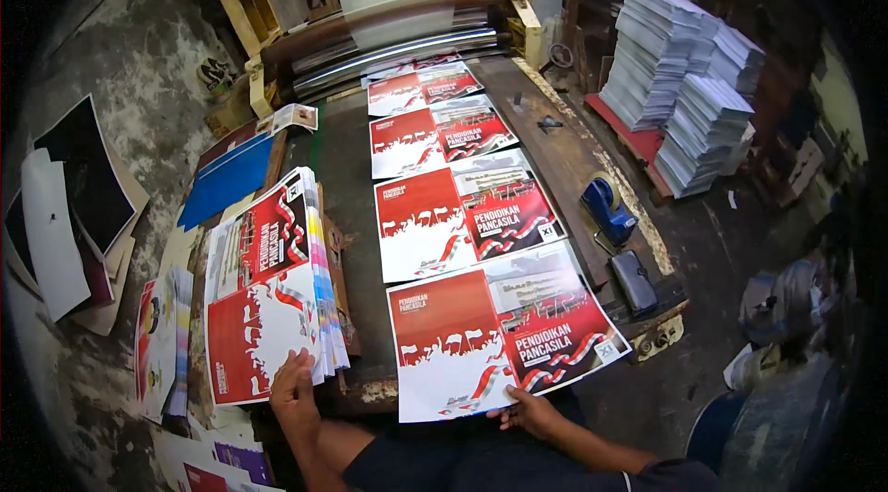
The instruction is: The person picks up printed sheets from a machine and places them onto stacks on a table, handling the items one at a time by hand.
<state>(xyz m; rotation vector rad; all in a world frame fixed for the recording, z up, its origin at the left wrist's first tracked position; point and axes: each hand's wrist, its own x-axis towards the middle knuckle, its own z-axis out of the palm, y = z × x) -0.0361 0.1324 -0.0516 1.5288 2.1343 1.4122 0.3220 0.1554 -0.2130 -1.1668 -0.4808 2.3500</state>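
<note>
Both palms (294, 390) (529, 412) flat on printed covers (504, 335)

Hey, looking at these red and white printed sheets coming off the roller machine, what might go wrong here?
1. The nearest sheet overhangs the table edge, steadied only by the right hand; it might slide off or crease.
2. The stack of sheets under the left hand is fanned and uneven, so it may slip.
3. The sheets form one glossy strip; a hard pull might tear it.
</note>
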